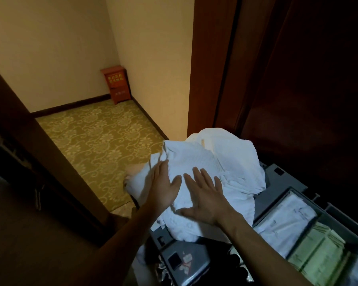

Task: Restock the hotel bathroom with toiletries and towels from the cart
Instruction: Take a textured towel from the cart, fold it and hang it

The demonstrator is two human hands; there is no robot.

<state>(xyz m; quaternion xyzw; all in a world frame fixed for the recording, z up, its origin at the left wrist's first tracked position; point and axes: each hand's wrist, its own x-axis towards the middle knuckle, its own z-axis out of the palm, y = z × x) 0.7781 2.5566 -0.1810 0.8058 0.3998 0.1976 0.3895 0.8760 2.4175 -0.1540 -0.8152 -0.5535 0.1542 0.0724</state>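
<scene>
Towels (211,162) lie in a rumpled white heap on the far end of the grey cart (277,178), spilling over its left edge. How many pieces make up the heap cannot be told, since the folds run together.

Both hands lie on top of it. The left hand (163,182) is flat, its fingers straight and close together, and it presses the cloth near the left side. The right hand (207,199) is just beside it with fingers spread wide and the palm down on the fabric. Neither hand curls round anything, and both forearms run out of the lower edge of the view.

To the right, the cart's compartments hold white packets (285,215) and greenish packets (316,246), whose print is too blurred to read. The last compartment is cut off by the frame. Nearer the person, a grey tray carries small items (187,259) that are dim and hard to name.

Beyond the cart a patterned carpet (99,141) runs to a corner where a small red cabinet (117,84) stands against the wall. The dark wooden door frame (211,69) rises behind the heap, and everything to its right is lost in shadow.
</scene>
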